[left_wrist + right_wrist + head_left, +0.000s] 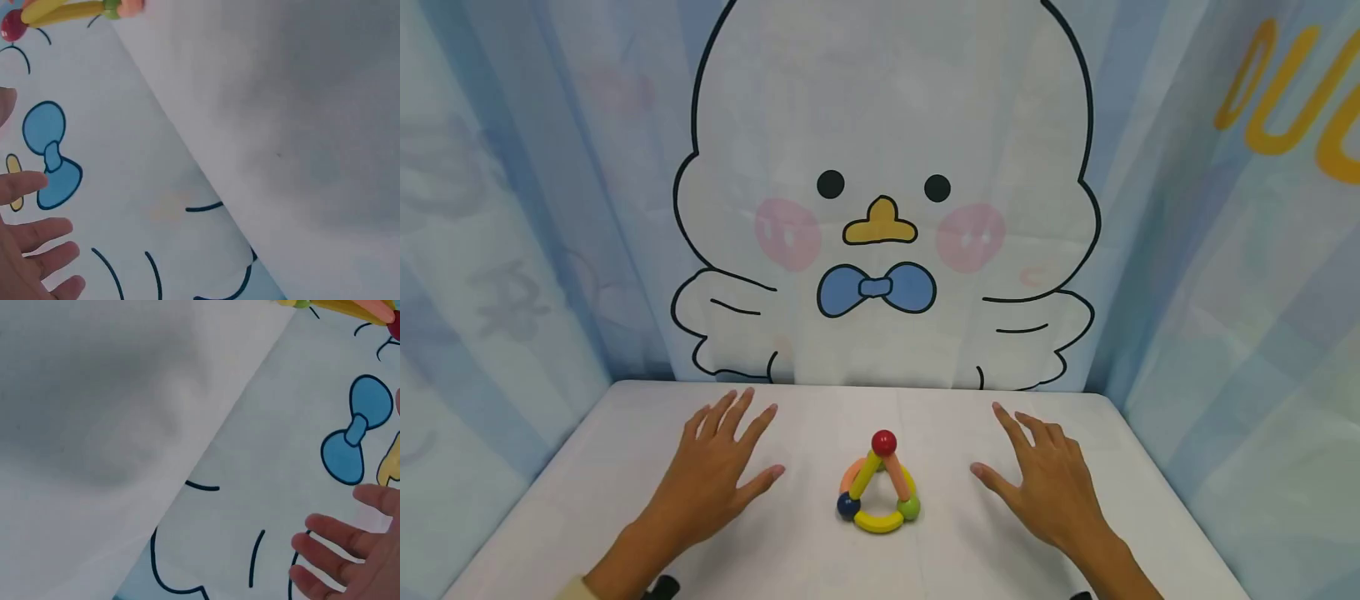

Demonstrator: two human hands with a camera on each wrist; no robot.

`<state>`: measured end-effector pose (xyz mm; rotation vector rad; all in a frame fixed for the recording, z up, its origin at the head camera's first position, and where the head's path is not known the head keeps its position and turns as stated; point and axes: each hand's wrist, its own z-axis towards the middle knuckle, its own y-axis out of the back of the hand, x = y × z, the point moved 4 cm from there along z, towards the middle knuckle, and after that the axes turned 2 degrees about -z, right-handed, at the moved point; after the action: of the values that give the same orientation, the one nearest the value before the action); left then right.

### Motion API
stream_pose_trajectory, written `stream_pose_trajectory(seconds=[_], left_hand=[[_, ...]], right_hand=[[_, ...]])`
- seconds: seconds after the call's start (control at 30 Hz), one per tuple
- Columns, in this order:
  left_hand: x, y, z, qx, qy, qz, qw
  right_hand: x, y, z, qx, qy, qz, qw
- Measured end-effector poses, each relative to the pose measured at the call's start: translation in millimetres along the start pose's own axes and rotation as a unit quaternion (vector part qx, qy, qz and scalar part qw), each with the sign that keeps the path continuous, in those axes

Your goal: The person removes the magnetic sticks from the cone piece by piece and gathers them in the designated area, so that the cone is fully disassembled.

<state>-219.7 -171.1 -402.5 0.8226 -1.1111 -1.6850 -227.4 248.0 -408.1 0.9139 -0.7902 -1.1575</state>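
Note:
A small toy [880,490] of coloured curved sticks joined by balls stands in the middle of the white table [625,433]; a red ball [883,441] tops it, with a dark blue ball and a green ball at its base. My left hand [718,467] lies flat on the table left of the toy, fingers spread, holding nothing. My right hand [1045,479] lies flat to the toy's right, also spread and empty. In the left wrist view the toy [69,11] shows at the top edge and my left fingers [37,244] at the left. In the right wrist view my right fingers [340,550] show at the bottom right.
A curtain printed with a large white cartoon duck [880,208] with a blue bow tie hangs right behind the table. Pale blue striped curtains [497,250] close in the left and right sides. The table's back edge meets the curtain.

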Motion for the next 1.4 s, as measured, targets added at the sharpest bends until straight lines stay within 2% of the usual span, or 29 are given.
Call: stream_pose_trajectory(seconds=[0.13, 0.27, 0.43, 0.57, 0.73, 0.93, 1.13, 1.27, 1.4], left_hand=[[-21.1, 3.9, 8.4, -0.031, -0.016, -0.033, 0.9988], [-40.8, 6.2, 16.3, -0.060, -0.032, -0.078, 0.9947], [-62.9, 4.2, 27.2, -0.077, -0.047, -0.131, 0.9872], [-77.5, -2.0, 35.6, -0.074, -0.045, -0.176, 0.9806], [-92.8, -12.3, 44.8, -0.067, -0.044, -0.208, 0.9748], [-105.4, -17.5, 52.6, -0.073, -0.061, -0.224, 0.9700], [-110.4, -18.0, 58.6, -0.073, -0.075, -0.234, 0.9666], [-111.5, -18.2, 61.6, -0.061, -0.085, -0.228, 0.9680], [-112.9, -17.4, 64.7, -0.054, -0.113, -0.201, 0.9716]], right_hand=[[13.2, -0.4, 1.8, -0.042, 0.013, 0.049, 0.998], [27.5, -3.4, 3.5, -0.051, 0.005, 0.136, 0.989], [44.9, -8.8, 6.6, -0.035, -0.007, 0.235, 0.971], [57.6, -14.9, 9.2, -0.017, -0.013, 0.293, 0.956], [71.2, -24.1, 12.9, -0.002, -0.024, 0.360, 0.933], [82.8, -35.8, 18.6, 0.019, -0.048, 0.414, 0.909], [91.9, -46.2, 24.2, 0.039, -0.050, 0.454, 0.889], [96.2, -50.8, 27.1, 0.049, -0.053, 0.468, 0.881], [99.3, -53.9, 29.4, 0.054, -0.056, 0.474, 0.877]])
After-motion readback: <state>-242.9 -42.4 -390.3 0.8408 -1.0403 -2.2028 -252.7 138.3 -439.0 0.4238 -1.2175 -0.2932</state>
